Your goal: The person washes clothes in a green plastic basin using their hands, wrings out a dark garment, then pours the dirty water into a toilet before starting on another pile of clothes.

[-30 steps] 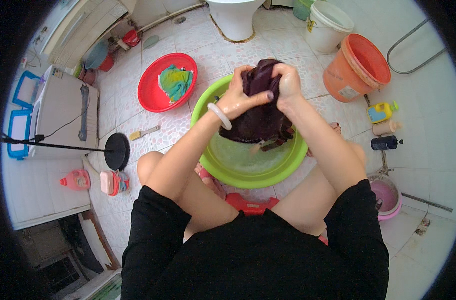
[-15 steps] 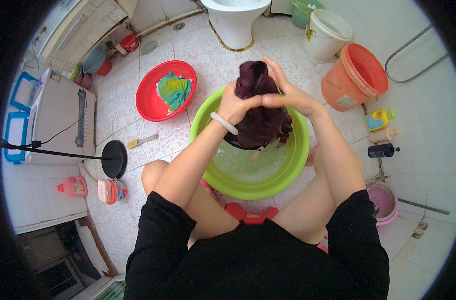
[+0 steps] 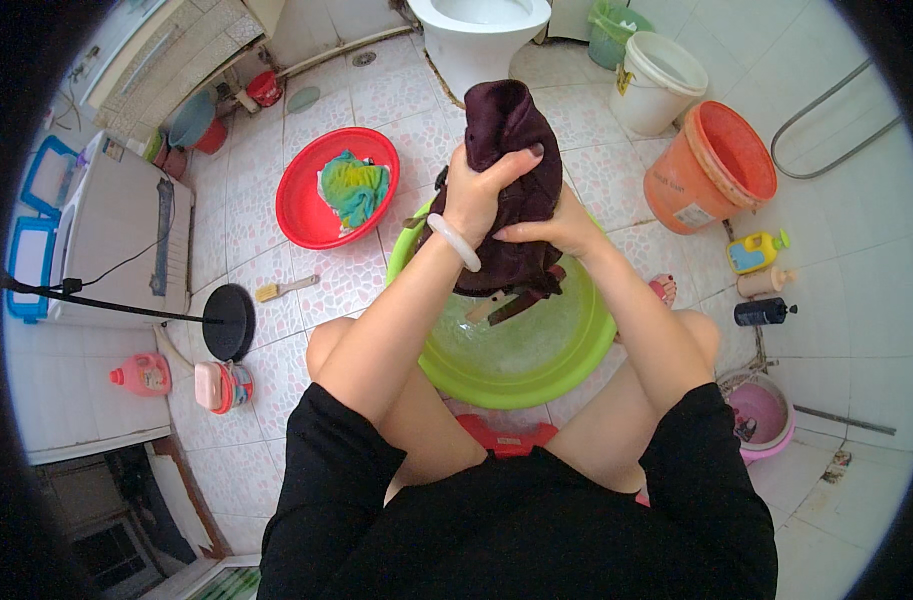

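Note:
A bunched dark maroon fabric item with strap-like ends (image 3: 521, 195) is held up over the green basin (image 3: 511, 390). Its exact kind cannot be made out. My left hand (image 3: 471, 195), with a pale bangle at the wrist, grips its upper left side, thumb across the front. Lower down, my right hand (image 3: 564, 228) is closed on its right side, thumb in front and the other fingers mostly hidden behind. The loose ends hang toward the cloudy water in the basin.
Left of the basin sits a red basin (image 3: 291, 215) holding a blue-green and yellow cloth (image 3: 356, 190). A brush (image 3: 288, 288) lies on the floor. Orange bucket (image 3: 691, 180), white bucket (image 3: 646, 90) and several bottles stand at right. A toilet (image 3: 476, 50) is ahead.
The maroon fabric has been raised and stretched farther away from me. My hands, formerly meeting at the thumbs, now hold it at different heights, the right one lower.

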A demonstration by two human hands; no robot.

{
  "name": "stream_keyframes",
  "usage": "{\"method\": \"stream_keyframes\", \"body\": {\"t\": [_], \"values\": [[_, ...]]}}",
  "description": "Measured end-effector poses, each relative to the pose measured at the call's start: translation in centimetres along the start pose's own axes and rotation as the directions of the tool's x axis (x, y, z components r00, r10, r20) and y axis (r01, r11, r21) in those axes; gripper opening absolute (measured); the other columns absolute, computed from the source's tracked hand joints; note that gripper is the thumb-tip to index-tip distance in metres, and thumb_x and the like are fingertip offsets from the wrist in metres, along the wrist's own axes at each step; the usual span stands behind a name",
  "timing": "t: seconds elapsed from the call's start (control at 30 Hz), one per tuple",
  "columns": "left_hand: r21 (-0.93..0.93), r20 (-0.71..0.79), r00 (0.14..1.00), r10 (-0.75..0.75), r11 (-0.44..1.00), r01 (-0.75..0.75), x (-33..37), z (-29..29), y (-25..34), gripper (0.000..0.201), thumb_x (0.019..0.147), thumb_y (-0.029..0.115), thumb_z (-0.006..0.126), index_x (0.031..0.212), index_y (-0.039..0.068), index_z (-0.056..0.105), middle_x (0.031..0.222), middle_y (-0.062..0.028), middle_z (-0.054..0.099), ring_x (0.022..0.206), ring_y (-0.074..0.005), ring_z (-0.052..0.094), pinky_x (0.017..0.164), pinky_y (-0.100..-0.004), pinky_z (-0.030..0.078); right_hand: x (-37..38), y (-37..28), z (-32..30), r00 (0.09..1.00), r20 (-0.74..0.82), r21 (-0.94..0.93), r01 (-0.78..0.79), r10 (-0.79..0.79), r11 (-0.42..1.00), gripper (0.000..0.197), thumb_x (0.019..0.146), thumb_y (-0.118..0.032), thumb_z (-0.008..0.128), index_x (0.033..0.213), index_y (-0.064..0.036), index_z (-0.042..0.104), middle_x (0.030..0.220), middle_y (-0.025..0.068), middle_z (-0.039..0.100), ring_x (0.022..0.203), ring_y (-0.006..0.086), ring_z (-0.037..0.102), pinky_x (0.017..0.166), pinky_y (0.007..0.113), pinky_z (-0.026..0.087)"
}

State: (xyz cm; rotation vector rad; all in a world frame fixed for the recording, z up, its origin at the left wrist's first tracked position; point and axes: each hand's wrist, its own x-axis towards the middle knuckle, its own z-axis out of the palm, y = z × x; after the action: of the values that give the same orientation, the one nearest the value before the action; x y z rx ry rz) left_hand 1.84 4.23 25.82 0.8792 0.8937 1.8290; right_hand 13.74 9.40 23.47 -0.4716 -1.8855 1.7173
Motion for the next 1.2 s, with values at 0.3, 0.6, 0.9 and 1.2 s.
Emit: {"method": "stream_keyframes", "body": {"t": [0.3,0.6,0.9,1.2], "values": [[0.103,0.401,0.916,0.034,0.991,-0.083,2.4,-2.2,-0.7,0.071,0.067,0.001,0.059,0.130,0.005,0.028,0.117,-0.0159,0.048,0.109,-0.0244,0.047,0.094,-0.0365,0.036,0.3,1.9,-0.7,0.965,0.054,0.149,-0.262,0.257,0.953,0.065,0.053,-0.005,0.069,0.113,-0.0002,0.044,0.105,0.0091,0.054,0.098,0.0197,0.050,0.089,0.032,0.038],[0.276,0.081,0.955,-0.287,0.927,0.255,1.8,-1.1,0.0,0.023,0.070,0.019,0.067,0.077,0.001,0.055,0.069,-0.0053,0.056,0.059,-0.0129,0.055,0.054,-0.0261,0.046,0.4,1.7,-0.9,0.924,0.155,0.065,-0.363,0.350,0.929,0.063,0.054,-0.010,0.069,0.111,0.0003,0.045,0.104,0.0105,0.054,0.098,0.0204,0.050,0.089,0.031,0.038],[0.492,-0.210,0.977,-0.031,0.860,0.134,2.3,-0.5,-1.7,0.020,0.062,0.016,0.059,0.063,-0.003,0.051,0.056,-0.0076,0.053,0.052,-0.0144,0.049,0.052,-0.0306,0.041,0.7,3.3,-0.3,0.957,-0.008,-0.108,-0.289,0.290,0.951,0.047,0.056,-0.018,0.068,0.097,0.0016,0.054,0.091,0.0110,0.059,0.085,0.0200,0.056,0.079,0.031,0.042],[0.631,-0.254,0.961,0.109,0.771,0.080,3.0,-0.7,-2.7,0.021,0.061,0.017,0.059,0.061,-0.002,0.049,0.054,-0.0087,0.051,0.050,-0.0158,0.047,0.052,-0.0318,0.040,1.2,3.2,-0.5,0.955,-0.053,-0.203,-0.295,0.290,0.934,0.049,0.056,-0.021,0.068,0.096,0.0012,0.053,0.091,0.0125,0.059,0.086,0.0208,0.056,0.078,0.030,0.042]]}}
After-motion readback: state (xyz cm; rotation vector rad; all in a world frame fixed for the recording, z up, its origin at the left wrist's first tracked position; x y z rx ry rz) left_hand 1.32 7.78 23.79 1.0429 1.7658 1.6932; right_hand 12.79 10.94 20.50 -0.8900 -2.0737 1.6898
